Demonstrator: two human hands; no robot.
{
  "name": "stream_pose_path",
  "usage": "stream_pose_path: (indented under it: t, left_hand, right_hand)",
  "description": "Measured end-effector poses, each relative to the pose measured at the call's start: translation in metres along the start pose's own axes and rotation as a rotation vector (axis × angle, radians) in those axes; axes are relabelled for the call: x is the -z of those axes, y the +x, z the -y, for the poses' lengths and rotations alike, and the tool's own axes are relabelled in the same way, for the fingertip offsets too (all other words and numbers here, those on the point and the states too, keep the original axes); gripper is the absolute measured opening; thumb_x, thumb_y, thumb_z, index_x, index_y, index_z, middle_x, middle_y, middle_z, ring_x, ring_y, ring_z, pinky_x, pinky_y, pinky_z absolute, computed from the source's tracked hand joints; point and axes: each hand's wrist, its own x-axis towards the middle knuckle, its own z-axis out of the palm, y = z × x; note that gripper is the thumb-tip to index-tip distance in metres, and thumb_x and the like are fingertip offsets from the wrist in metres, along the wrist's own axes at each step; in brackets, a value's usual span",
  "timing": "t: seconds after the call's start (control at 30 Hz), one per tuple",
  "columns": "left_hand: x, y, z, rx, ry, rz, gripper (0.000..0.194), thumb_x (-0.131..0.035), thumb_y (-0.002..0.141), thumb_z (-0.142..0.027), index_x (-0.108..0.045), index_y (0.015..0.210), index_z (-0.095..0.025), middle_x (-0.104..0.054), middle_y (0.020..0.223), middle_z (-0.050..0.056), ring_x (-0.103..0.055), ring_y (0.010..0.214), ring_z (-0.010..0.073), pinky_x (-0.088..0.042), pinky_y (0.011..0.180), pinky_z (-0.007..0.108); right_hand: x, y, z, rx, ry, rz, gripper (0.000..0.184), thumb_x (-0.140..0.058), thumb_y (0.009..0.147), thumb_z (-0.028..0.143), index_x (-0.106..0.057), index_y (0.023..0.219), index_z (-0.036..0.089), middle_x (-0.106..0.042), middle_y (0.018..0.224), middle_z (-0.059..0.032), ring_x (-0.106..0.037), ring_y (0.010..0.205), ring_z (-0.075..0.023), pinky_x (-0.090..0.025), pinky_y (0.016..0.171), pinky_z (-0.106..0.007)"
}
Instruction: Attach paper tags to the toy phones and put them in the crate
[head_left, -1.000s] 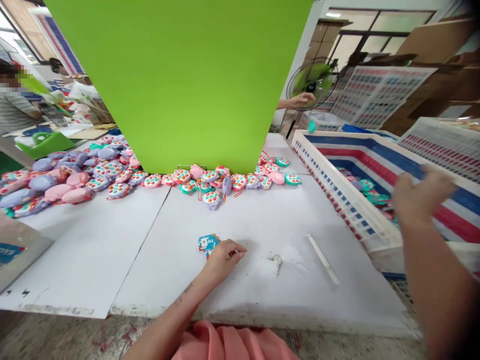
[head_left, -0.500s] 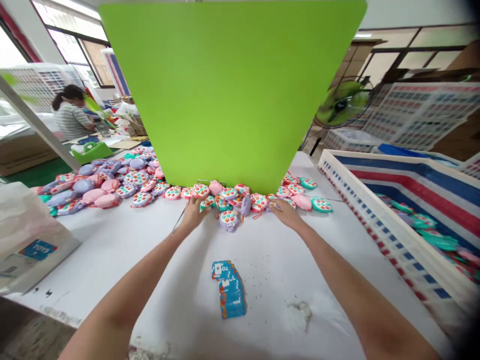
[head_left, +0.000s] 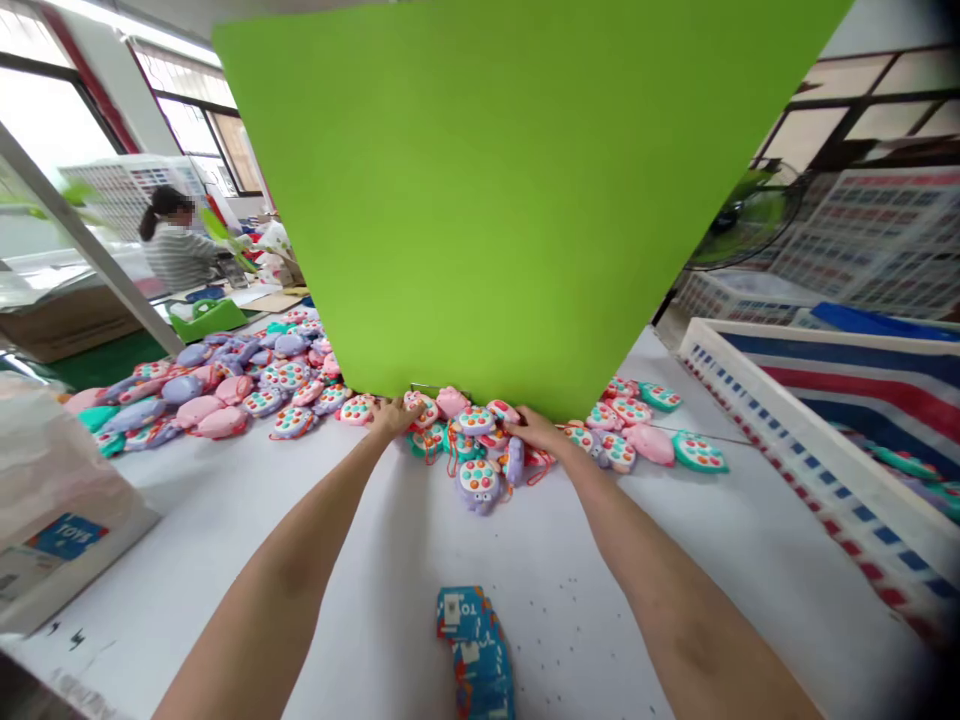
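Observation:
A small heap of turtle-shaped toys with coloured dots lies at the foot of the upright green board [head_left: 495, 200]. My left hand [head_left: 391, 416] reaches against the heap's left side, fingers stretched out beside a pink toy [head_left: 421, 409]. From the right, my right hand [head_left: 535, 430] touches the heap near a red-and-white toy [head_left: 503, 411], its fingers extended and partly hidden. In front of the heap sits a purple toy [head_left: 478, 484] with its dotted face up. Closer to me lies a fanned stack of blue cards [head_left: 480, 650].
Many more toys [head_left: 202, 400] are piled at the left. A white bag [head_left: 67, 490] stands on the table's left side. At the right is a white crate [head_left: 810, 480] with toys inside. A person [head_left: 176, 245] sits in the left background; a fan [head_left: 750, 220] stands behind the crate.
My right hand has moved inward, from the loose toys on the right to the central heap. My left hand has reached slightly farther forward along the heap. The camera view has shifted.

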Motion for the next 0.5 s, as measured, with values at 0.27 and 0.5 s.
stream_pose_path:
  t: [0.27,0.5]
  left_hand:
    - [-0.019,-0.058,0.001,-0.117,-0.043,-0.009,0.062,-0.046,0.074,-0.066,-0.056,0.117,-0.022,-0.049,0.129,0.012,-0.036,0.125,0.0335,-0.033,0.097,0.043]
    - [-0.031,-0.110,-0.013,-0.175,-0.123,-0.013,0.056,-0.046,0.080,-0.060,-0.053,0.122,-0.025,-0.049,0.128,0.012,-0.037,0.123,0.0333,-0.036,0.094,0.047]
  right_hand:
    - [-0.012,-0.044,0.002,0.074,0.023,0.041,0.035,-0.052,0.086,0.038,-0.055,0.117,0.022,-0.066,0.107,-0.0067,-0.061,0.095,-0.0239,-0.046,0.082,-0.033]
    - [-0.013,-0.096,0.013,0.129,0.067,-0.002,0.035,-0.050,0.086,0.028,-0.054,0.119,0.020,-0.062,0.117,-0.0083,-0.059,0.104,-0.0217,-0.046,0.087,-0.035]
